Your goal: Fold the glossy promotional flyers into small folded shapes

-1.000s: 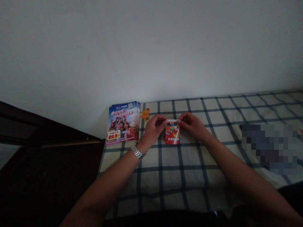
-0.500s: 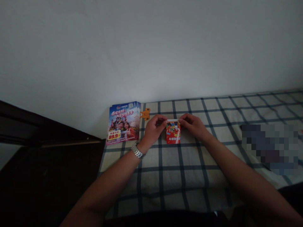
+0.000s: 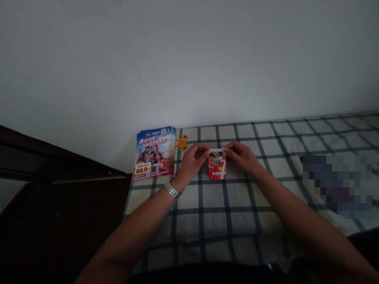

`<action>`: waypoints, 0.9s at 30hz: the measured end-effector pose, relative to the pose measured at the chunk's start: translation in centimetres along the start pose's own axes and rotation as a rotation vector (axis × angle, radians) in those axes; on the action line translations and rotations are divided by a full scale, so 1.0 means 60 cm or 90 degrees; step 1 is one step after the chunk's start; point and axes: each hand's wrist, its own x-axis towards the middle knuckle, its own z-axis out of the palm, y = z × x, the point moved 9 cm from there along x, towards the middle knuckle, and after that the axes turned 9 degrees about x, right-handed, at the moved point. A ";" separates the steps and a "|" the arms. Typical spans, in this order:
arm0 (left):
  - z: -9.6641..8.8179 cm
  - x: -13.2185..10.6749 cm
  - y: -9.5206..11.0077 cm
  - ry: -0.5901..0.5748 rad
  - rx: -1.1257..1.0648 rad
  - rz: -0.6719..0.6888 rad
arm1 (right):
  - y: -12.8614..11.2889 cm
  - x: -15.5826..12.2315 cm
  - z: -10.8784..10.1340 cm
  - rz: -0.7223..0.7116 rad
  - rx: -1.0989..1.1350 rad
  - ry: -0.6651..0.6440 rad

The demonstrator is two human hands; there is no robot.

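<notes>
While pinching the red card (image 3: 217,167) by its top corners with left hand (image 3: 194,158) and right hand (image 3: 241,158) | apply even pressure | avoid flyer stack (image 3: 154,154) left of card

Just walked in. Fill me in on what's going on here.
A person's left hand and right hand pinch the two top corners of a small red printed piece over a checked cloth. A stack of flyers lies by the wall, left of the hands, with an orange bear figure beside it.
</notes>
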 end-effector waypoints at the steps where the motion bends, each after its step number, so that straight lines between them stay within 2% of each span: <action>1: 0.000 0.000 0.000 0.000 0.000 -0.001 | 0.001 0.000 0.000 0.003 0.001 0.001; 6: -0.002 -0.001 -0.002 0.008 0.008 -0.004 | 0.007 -0.003 0.003 0.032 0.014 -0.011; 27: -0.002 0.000 -0.008 0.006 0.008 0.001 | -0.008 -0.003 0.008 -0.007 -0.012 -0.028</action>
